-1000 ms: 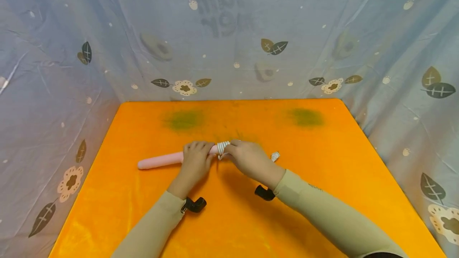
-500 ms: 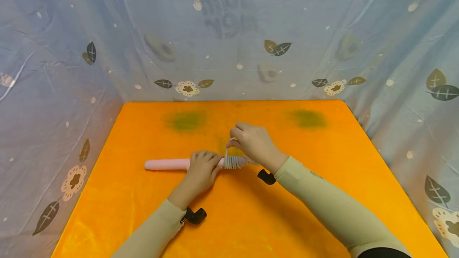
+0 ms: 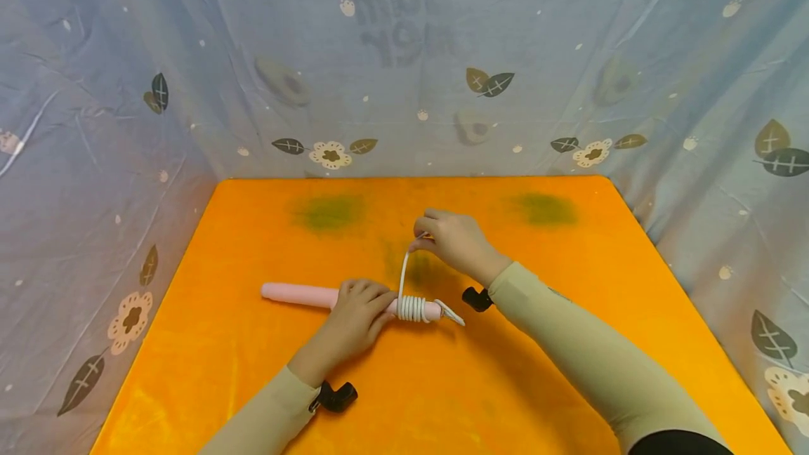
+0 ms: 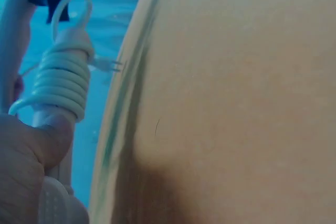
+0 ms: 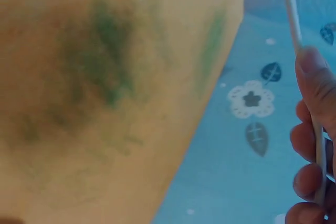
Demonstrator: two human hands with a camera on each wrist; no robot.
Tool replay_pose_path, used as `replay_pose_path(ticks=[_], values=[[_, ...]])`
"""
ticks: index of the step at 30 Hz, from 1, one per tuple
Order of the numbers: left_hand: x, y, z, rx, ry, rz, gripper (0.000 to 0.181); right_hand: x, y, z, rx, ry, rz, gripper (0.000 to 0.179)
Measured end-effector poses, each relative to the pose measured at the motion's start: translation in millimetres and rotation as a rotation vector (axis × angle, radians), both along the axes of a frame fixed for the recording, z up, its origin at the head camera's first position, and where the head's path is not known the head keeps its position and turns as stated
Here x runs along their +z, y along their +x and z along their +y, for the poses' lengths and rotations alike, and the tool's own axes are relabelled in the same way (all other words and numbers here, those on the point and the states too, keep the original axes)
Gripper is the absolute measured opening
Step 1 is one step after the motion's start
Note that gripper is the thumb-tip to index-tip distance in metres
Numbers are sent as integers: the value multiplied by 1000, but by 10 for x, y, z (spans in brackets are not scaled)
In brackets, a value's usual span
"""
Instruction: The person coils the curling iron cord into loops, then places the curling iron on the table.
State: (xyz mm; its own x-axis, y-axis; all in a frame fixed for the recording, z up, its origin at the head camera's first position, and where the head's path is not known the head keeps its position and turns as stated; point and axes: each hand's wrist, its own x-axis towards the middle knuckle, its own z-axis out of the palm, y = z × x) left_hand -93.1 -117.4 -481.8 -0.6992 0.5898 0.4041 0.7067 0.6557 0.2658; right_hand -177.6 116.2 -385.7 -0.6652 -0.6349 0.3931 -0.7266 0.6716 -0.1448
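In the head view, my left hand (image 3: 357, 318) grips a slim pink hair styling iron (image 3: 297, 293) around its middle, with its long end pointing left. The iron's white cord (image 3: 413, 309) is wound in several close turns around the right end, and a loop sticks out past it. My right hand (image 3: 455, 241) pinches a length of the cord and holds it up, behind and right of the coil. In the left wrist view, a two-pin plug (image 4: 107, 65) shows beside the coil. The right wrist view shows the cord (image 5: 291, 11) running through curled fingers.
An orange-covered table (image 3: 537, 385) with green smudges lies under the hands. Patterned blue-grey curtains (image 3: 404, 90) enclose its back and both sides. Black wrist pieces (image 3: 338, 397) hang below both wrists.
My right hand has gone from the coil up and away, drawing a length of cord out. The iron's right end has swung toward me, and my left hand has shifted slightly toward me with it.
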Motion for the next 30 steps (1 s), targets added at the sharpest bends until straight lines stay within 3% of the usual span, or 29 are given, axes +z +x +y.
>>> replay_pose_path(ticks=[5,9,20,26,30], values=[[0,24,-31,-36,76,90,33,-88,-46,9,-29,24,-85,20],[23,12,-56,-49,176,144,31,-214,-88,11,-33,41,-106,19],[139,-15,-81,-15,275,150,35,-536,-17,-32,-31,91,-212,25],[206,-41,-77,36,296,138,36,-577,103,-41,9,57,-325,13],[217,-48,-58,59,293,133,37,-573,174,-16,-6,37,-346,14]])
